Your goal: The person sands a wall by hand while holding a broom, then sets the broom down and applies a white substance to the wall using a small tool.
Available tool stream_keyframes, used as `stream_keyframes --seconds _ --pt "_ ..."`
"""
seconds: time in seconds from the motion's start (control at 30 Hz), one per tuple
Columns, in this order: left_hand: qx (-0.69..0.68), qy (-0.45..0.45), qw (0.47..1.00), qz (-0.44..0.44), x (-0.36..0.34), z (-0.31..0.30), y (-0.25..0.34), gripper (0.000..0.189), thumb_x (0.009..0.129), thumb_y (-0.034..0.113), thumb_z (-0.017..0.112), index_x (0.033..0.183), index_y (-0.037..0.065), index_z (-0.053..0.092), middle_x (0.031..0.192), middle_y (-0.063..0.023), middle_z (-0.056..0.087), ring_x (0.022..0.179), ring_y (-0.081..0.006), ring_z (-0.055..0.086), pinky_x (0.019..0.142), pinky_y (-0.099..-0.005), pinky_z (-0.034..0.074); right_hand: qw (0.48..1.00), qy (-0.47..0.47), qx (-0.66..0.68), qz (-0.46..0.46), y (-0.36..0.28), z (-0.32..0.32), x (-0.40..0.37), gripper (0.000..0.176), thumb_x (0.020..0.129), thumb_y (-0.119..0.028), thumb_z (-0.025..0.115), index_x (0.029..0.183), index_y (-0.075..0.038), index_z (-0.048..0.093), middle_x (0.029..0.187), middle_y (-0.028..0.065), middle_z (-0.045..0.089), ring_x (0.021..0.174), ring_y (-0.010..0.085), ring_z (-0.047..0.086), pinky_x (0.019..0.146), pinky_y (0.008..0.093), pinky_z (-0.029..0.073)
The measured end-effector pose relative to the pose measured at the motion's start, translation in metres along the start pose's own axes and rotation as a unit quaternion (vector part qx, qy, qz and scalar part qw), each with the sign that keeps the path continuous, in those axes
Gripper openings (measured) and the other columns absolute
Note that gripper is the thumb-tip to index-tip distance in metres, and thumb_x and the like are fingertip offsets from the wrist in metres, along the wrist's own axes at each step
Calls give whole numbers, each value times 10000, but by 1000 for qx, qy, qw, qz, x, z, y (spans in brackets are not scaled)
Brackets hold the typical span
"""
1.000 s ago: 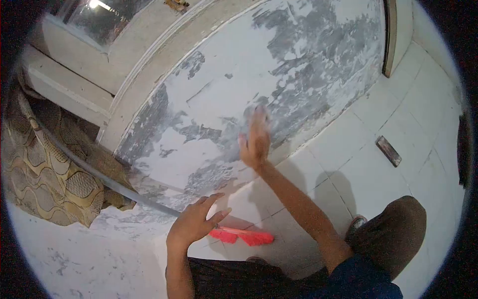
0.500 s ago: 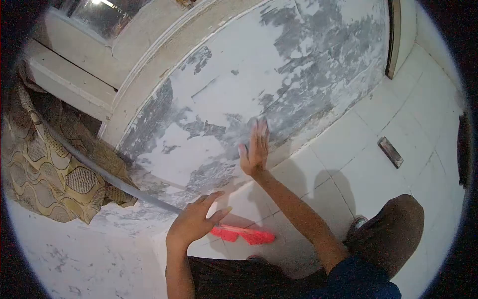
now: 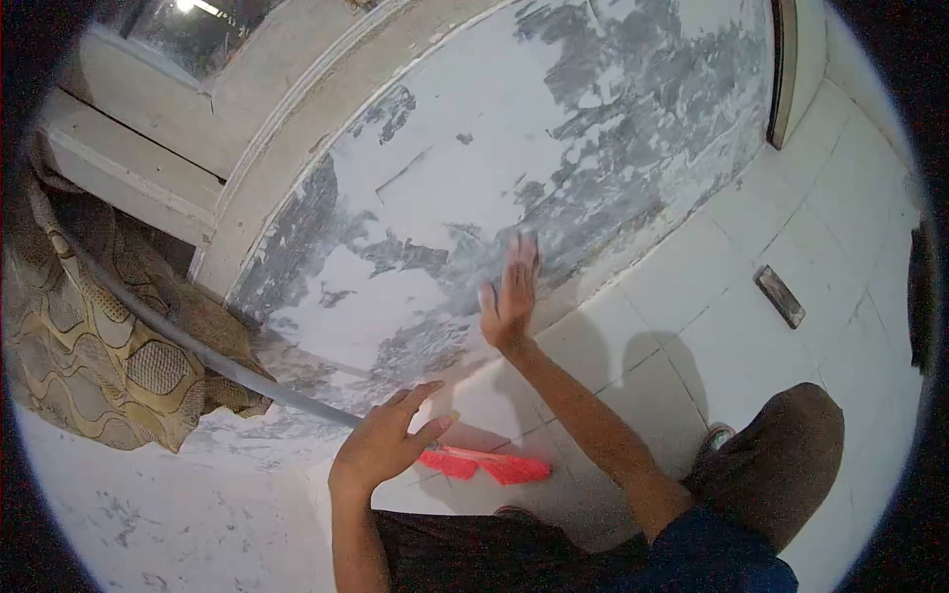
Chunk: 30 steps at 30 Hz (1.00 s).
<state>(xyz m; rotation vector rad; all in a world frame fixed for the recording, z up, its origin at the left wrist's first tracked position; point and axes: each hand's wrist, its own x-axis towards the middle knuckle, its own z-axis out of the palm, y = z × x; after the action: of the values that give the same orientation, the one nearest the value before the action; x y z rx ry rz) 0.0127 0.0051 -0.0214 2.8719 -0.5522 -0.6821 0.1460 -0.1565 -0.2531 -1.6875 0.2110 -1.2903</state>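
A patchy wall [image 3: 445,168], white over grey with flaking areas, curves across the middle of the view. My right hand [image 3: 509,301] is at its lower part, fingers stretched out towards the surface and slightly blurred. My left hand [image 3: 381,445] is held lower down at the left, thumb apart from the fingers. Behind it runs the grey pole [image 3: 237,371] of a broom with a red-pink head [image 3: 494,466] down by the floor. The left hand overlaps the pole, but its fingers are not wrapped round it.
White floor tiles [image 3: 682,306] meet the wall's base. On them lies a small dark rectangular block [image 3: 779,296]. A patterned yellow-brown cloth [image 3: 109,346] hangs at the left, below a cream wooden frame [image 3: 148,158]. My bent knee [image 3: 791,445] is at the lower right.
My right hand has shifted very slightly while staying at the same part of the wall. The left hand stays in nearly the same place, and the view has tilted a little.
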Motion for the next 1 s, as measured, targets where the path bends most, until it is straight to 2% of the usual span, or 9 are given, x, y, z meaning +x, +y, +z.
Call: stream_keyframes --seconds 0.13,0.2,0.3,0.47,0.6,0.7,0.77,0.9,1.0 --pt "-35 0 999 19 -4 -2 6 603 1013 496 641 1486 133 549 1304 -259 662 1175 -478 652 993 -532 521 999 35 34 2 -60 19 38 814 974 -282 568 1639 47 234 1668 343 253 1527 548 270 1243 658 186" --pt "-35 9 998 42 0 0 6 597 1015 494 639 1487 140 550 1300 -260 664 1174 -480 651 991 -531 522 984 -171 11 -49 -79 13 17 785 993 -282 535 1636 53 234 1682 338 224 1551 537 223 1245 658 178" --pt "-20 23 998 56 9 7 -3 572 1022 484 632 1476 144 561 1291 -258 669 1182 -475 648 995 -524 522 946 -319 -16 -52 -28 25 -49 831 960 -226 606 1625 94 223 1678 377 179 1574 537 156 1260 630 155" --pt "-28 -5 1000 3 1 -2 2 573 1026 485 624 1472 132 557 1307 -250 669 1204 -474 636 1028 -527 504 999 -17 33 40 -16 9 -17 793 981 -242 566 1634 59 232 1701 325 184 1580 520 156 1248 660 150" --pt "-34 12 999 30 -6 -1 1 577 1024 491 625 1469 130 557 1314 -248 665 1203 -469 635 1026 -524 507 997 -19 67 33 -56 19 36 812 967 -250 600 1631 55 246 1702 320 189 1578 521 155 1250 656 127" --pt "-16 0 1000 16 1 1 -3 608 1018 433 672 1505 98 528 1377 -207 648 1175 -364 678 995 -471 549 993 -100 58 -38 -58 19 17 838 937 -247 636 1629 42 262 1696 318 210 1576 517 163 1249 661 109" --pt "2 -9 1000 18 6 4 -4 603 1017 434 669 1510 118 523 1374 -233 639 1165 -382 682 987 -485 551 951 -282 24 -127 -24 12 -28 777 925 -163 633 1602 52 318 1671 350 228 1552 546 200 1257 638 126" --pt "14 -2 1000 19 4 3 -4 590 1015 443 669 1503 140 536 1380 -241 633 1155 -398 679 995 -488 545 956 -287 -53 -39 -7 -1 -58 751 930 -189 629 1585 46 350 1659 333 268 1546 522 241 1240 663 174" --pt "-5 -5 1000 19 -7 -3 10 579 1031 499 606 1457 109 556 1345 -245 654 1192 -483 638 1033 -514 507 983 -168 10 -69 -50 16 -26 726 951 -214 604 1585 38 355 1657 313 292 1543 488 273 1230 672 202"
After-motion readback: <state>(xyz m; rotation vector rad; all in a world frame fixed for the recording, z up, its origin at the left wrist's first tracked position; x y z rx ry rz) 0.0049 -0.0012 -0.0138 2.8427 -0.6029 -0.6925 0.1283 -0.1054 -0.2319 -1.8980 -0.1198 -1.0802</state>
